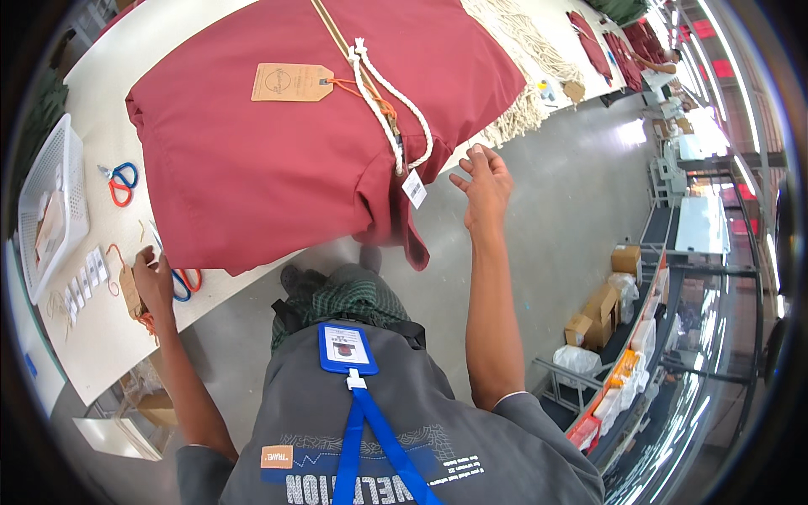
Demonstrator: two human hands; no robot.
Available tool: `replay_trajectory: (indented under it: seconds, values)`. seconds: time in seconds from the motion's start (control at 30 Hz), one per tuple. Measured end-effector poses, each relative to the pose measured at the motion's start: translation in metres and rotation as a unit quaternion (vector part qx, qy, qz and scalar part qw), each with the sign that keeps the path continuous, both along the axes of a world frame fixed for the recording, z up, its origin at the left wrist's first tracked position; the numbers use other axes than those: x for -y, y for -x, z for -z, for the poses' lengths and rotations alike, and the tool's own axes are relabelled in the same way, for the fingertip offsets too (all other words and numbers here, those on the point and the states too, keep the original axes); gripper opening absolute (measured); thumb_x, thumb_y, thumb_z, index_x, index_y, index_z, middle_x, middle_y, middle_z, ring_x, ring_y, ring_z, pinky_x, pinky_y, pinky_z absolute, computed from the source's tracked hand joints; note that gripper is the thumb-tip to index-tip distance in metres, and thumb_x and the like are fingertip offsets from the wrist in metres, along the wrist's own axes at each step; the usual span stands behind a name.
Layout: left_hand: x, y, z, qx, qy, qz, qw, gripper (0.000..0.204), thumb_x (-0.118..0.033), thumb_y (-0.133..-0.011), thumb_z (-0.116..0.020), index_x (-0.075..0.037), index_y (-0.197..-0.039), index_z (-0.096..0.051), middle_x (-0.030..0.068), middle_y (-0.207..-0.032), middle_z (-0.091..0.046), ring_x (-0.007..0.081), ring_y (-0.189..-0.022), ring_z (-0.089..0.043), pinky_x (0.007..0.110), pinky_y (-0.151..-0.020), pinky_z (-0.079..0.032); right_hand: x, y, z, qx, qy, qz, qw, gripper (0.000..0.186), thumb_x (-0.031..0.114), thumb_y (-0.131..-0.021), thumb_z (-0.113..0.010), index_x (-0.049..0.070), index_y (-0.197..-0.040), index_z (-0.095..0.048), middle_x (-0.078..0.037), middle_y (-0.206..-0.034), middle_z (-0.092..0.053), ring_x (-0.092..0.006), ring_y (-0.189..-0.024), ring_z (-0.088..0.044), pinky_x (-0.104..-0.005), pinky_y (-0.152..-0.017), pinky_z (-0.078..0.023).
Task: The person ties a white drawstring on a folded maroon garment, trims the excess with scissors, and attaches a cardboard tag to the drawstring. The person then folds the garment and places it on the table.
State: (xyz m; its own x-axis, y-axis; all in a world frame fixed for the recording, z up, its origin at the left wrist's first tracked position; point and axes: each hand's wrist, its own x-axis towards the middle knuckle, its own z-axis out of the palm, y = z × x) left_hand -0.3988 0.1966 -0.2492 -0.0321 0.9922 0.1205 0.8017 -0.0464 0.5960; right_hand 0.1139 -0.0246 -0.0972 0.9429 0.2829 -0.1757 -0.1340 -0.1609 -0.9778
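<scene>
A large dark red fabric bag (252, 168) lies across the table, with a zipper and a white rope loop (418, 118) near its right side. A brown card hang tag (290, 82) rests on top, tied on with orange cord. From the rope end hangs a small white label (414, 188). My right hand (488, 189) is raised just right of the bag, open and holding nothing visible. At the bag's lower left corner, my left hand (154, 282) has its fingers curled; what they grip is hidden. Beside it are scissors (187, 284) with blue and red handles and another brown tag (130, 291).
More scissors (120, 183) lie left of the bag. A white plastic basket (74, 172) stands at the table's left edge, near several small white labels (87, 278). Cream fringe (513, 109) covers the far right tabletop. Cardboard boxes (599, 316) and shelving stand at right.
</scene>
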Motion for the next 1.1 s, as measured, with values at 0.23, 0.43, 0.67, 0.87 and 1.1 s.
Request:
replay_trajectory:
  seconds: [0.23, 0.43, 0.67, 0.87, 1.1]
  values:
    - [0.166, -0.166, -0.092, 0.297, 0.369, 0.194, 0.859, 0.04, -0.028, -0.095, -0.073, 0.007, -0.114, -0.068, 0.0084, -0.091, -0.071, 0.0141, -0.083, -0.066, 0.03, -0.079, -0.053, 0.001, -0.045, 0.036, -0.211, -0.049, -0.151, 0.965, 0.037, 0.036, -0.099, -0.07, 0.005, -0.116, -0.06, -0.006, -0.108, -0.067, -0.0184, -0.093, -0.065, -0.0387, -0.077, -0.053]
    - [0.194, -0.295, -0.102, 0.443, 0.266, 0.05, 0.855, 0.042, -0.029, -0.101, -0.067, 0.005, -0.126, -0.064, 0.0098, -0.119, -0.071, 0.017, -0.103, -0.067, 0.035, -0.092, -0.053, 0.018, -0.079, 0.023, -0.28, -0.152, -0.31, 0.896, 0.028, 0.031, -0.1, -0.067, 0.008, -0.115, -0.062, -0.005, -0.111, -0.072, -0.0191, -0.102, -0.065, -0.0383, -0.086, -0.049]
    - [0.212, -0.324, -0.15, 0.602, 0.195, -0.067, 0.771, 0.037, -0.022, -0.1, -0.066, 0.007, -0.123, -0.066, 0.009, -0.11, -0.071, 0.0131, -0.096, -0.065, 0.031, -0.084, -0.052, 0.022, -0.105, -0.026, -0.244, -0.152, -0.371, 0.883, 0.025, 0.029, -0.1, -0.069, 0.006, -0.092, -0.066, -0.004, -0.075, -0.066, -0.0141, -0.049, -0.055, -0.0271, -0.042, -0.037]
    - [0.211, -0.331, -0.17, 0.632, 0.128, -0.061, 0.762, 0.035, -0.025, -0.102, -0.065, 0.005, -0.12, -0.066, 0.0085, -0.11, -0.071, 0.0133, -0.094, -0.066, 0.03, -0.081, -0.052, 0.008, -0.113, -0.047, -0.18, -0.12, -0.395, 0.893, 0.03, 0.032, -0.101, -0.069, 0.003, -0.093, -0.064, -0.007, -0.075, -0.066, -0.015, -0.049, -0.056, -0.028, -0.042, -0.041]
    - [0.218, -0.327, -0.142, 0.601, 0.201, -0.101, 0.767, 0.039, -0.029, -0.1, -0.067, 0.002, -0.123, -0.064, 0.0073, -0.114, -0.071, 0.0134, -0.096, -0.066, 0.031, -0.08, -0.051, 0.018, -0.118, -0.01, -0.234, -0.091, -0.406, 0.879, 0.032, 0.029, -0.101, -0.067, -0.002, -0.106, -0.062, -0.011, -0.083, -0.07, -0.0189, -0.058, -0.066, -0.0299, -0.045, -0.051]
